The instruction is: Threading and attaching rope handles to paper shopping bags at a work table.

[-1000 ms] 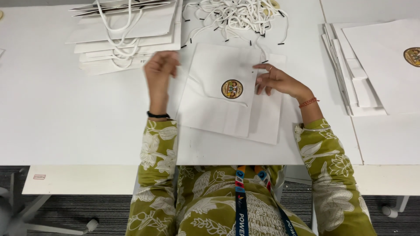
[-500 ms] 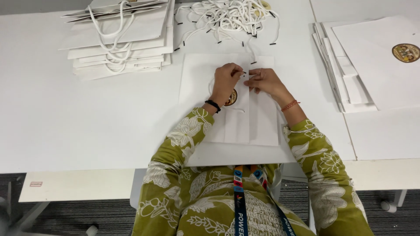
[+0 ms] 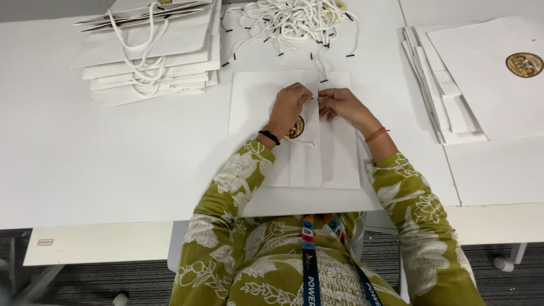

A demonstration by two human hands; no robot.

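A flat white paper bag [image 3: 334, 164] lies on the white table [image 3: 113, 164] straight in front of the person, its top edge pointing away from them and its lower edge near the table's front rim. A round gold emblem [image 3: 296, 127] on the bag shows partly from under the left wrist. The left hand [image 3: 290, 107] rests on the upper middle of the bag, fingers curled and pinched together at the bag's centre fold; a thin white cord [image 3: 322, 71] runs from that spot up toward the far side of the table. The right hand [image 3: 340, 105] sits just beside the left, almost touching it, its fingers also bent inward and pressed to the same place on the bag. Whether either hand actually pinches the cord or only the paper cannot be told, since the fingertips are too small and close together.

Beyond the bag, at the table's far edge, lies a loose heap of white cords with black tips [image 3: 289, 22]. To the left of it stands a stack of finished bags with cord handles [image 3: 153, 51]. On the right, well apart from the hands, is a pile of flat bags without handles [image 3: 470, 79], the top one bearing the same kind of round emblem.
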